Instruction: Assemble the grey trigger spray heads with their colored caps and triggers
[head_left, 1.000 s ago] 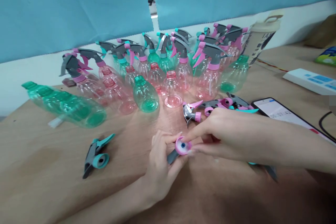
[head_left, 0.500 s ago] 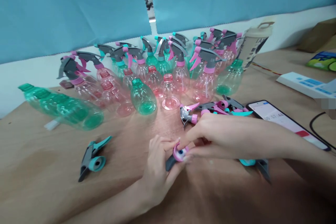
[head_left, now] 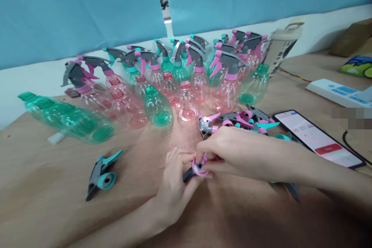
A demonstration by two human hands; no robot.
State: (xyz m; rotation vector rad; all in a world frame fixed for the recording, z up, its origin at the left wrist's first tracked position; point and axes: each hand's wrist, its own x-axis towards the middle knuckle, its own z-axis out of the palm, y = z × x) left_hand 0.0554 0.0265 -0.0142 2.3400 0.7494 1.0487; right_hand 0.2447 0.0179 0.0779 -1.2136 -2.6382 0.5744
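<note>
Near the front middle of the table, my left hand (head_left: pixel 174 182) is wrapped round a grey and pink spray head (head_left: pixel 189 175), its pink collar facing up. My right hand (head_left: pixel 216 151) has its fingers pinched at the collar's opening; whether they hold a small part there is hidden. A grey and teal spray head (head_left: pixel 102 174) lies on the table to the left. Behind my right hand is a pile of pink, teal and grey spray heads (head_left: pixel 244 118). An open green bottle (head_left: pixel 158 108) and an open pink bottle (head_left: pixel 187 102) stand beyond my hands.
Several pink and green bottles with spray heads (head_left: pixel 200 81) stand at the back. Green bottles (head_left: pixel 69 118) sit at the left. To the right are a phone (head_left: pixel 319 137), a white power strip (head_left: pixel 340 93), a cup (head_left: pixel 280 48) and a cable.
My right hand has shifted slightly left, its fingers now over the collar's opening. My left hand keeps its hold on the spray head. The view has shifted slightly.
</note>
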